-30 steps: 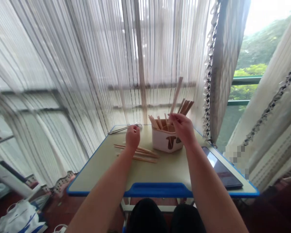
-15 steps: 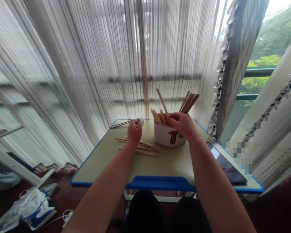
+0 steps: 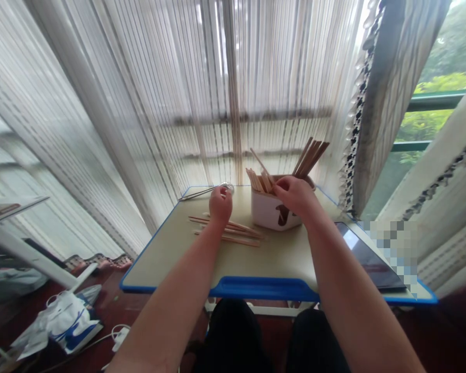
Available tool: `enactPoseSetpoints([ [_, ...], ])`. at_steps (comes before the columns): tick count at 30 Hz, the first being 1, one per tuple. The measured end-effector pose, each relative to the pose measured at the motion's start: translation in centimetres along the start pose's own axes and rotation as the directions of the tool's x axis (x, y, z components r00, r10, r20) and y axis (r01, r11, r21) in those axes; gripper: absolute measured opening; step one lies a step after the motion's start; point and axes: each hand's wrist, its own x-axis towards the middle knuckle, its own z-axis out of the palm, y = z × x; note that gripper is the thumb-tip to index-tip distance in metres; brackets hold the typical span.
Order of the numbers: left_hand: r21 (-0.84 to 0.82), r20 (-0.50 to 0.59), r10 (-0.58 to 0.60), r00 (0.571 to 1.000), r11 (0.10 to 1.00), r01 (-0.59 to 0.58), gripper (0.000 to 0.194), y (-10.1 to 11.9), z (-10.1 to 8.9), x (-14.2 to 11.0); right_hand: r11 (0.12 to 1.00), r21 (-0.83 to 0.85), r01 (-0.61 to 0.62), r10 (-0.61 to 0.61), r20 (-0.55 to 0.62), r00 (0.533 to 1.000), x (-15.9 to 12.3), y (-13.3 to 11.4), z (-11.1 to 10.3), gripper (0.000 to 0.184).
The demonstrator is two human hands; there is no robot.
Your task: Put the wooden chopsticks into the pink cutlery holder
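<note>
My right hand [image 3: 294, 192] is at the rim of a white holder with a brown rim [image 3: 264, 210], its fingertips pinched on a light wooden chopstick [image 3: 259, 161] that leans up to the left. Light chopsticks [image 3: 253, 178] stand close beside the fingers in the left part of the holder. Darker brown chopsticks [image 3: 312, 155] fan out at its right end. My left hand [image 3: 221, 205] hovers over the table with curled fingers; what they hold, if anything, is hidden. Below it, several chopsticks [image 3: 236, 239] lie loosely side by side.
Behind my left hand lie thin metal utensils [image 3: 196, 194] with a shiny round end. A dark tablet [image 3: 367, 259] rests at the table's right side. The table [image 3: 166, 248] has a blue edge, and sheer curtains [image 3: 159, 77] hang close behind it.
The chopstick at my right hand has sunk lower toward the holder and leans further left. My left hand keeps its curled shape. The whole view has shifted slightly.
</note>
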Motion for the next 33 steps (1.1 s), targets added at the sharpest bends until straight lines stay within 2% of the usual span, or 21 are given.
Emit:
enactPoseSetpoints([
  [6,0.003,-0.005,0.004,1.0,1.0,-0.004,0.014,0.0,-0.1,0.1,0.995,-0.031,0.1,-0.102,-0.071,0.992,-0.2,-0.1,0.6,0.024],
  [11,-0.024,-0.013,-0.013,1.0,1.0,0.013,0.014,0.1,-0.2,0.1,0.997,0.014,0.071,-0.068,-0.156,0.986,0.1,0.2,0.8,0.02],
  [16,-0.044,-0.018,-0.038,0.999,0.998,0.037,0.016,0.1,-0.1,0.0,0.996,0.022,0.088,-0.083,-0.16,0.984,0.0,0.1,0.9,0.02],
  [19,-0.049,-0.021,-0.046,0.999,0.998,0.045,0.017,0.0,-0.3,0.4,0.988,0.044,0.145,-0.13,-0.247,0.96,-0.5,-0.9,0.9,0.02],
  [22,-0.033,-0.038,-0.09,0.995,0.996,0.089,0.017,-0.5,-0.8,1.2,0.959,0.11,0.261,-0.219,-0.294,0.93,-1.3,-2.4,0.8,0.02],
  [25,0.019,-0.069,-0.126,0.99,0.992,0.128,0.017,-1.7,-1.5,2.2,0.91,0.191,0.369,-0.34,-0.171,0.925,-2.4,-3.6,1.1,0.023],
  [26,0.039,-0.08,-0.132,0.988,0.99,0.136,0.017,-2.1,-1.7,2.5,0.895,0.209,0.395,-0.386,-0.08,0.919,-2.8,-3.9,1.4,0.025],
  [28,0.061,-0.104,-0.166,0.981,0.983,0.172,0.017,-2.9,-2.1,3.0,0.882,0.211,0.421,-0.454,0.15,0.878,-3.5,-4.3,2.6,0.027],
  [29,0.062,-0.122,-0.195,0.973,0.977,0.204,0.017,-3.3,-2.3,3.3,0.889,0.182,0.42,-0.456,0.265,0.85,-3.8,-4.3,3.5,0.027],
  [31,0.047,-0.178,-0.264,0.948,0.96,0.276,0.016,-3.8,-2.6,3.7,0.913,0.05,0.405,-0.383,0.448,0.808,-4.2,-4.3,5.4,0.027],
  [33,0.02,-0.238,-0.315,0.919,0.944,0.329,0.015,-4.1,-2.9,4.0,0.919,-0.082,0.385,-0.282,0.545,0.79,-4.6,-4.2,7.3,0.025],
])
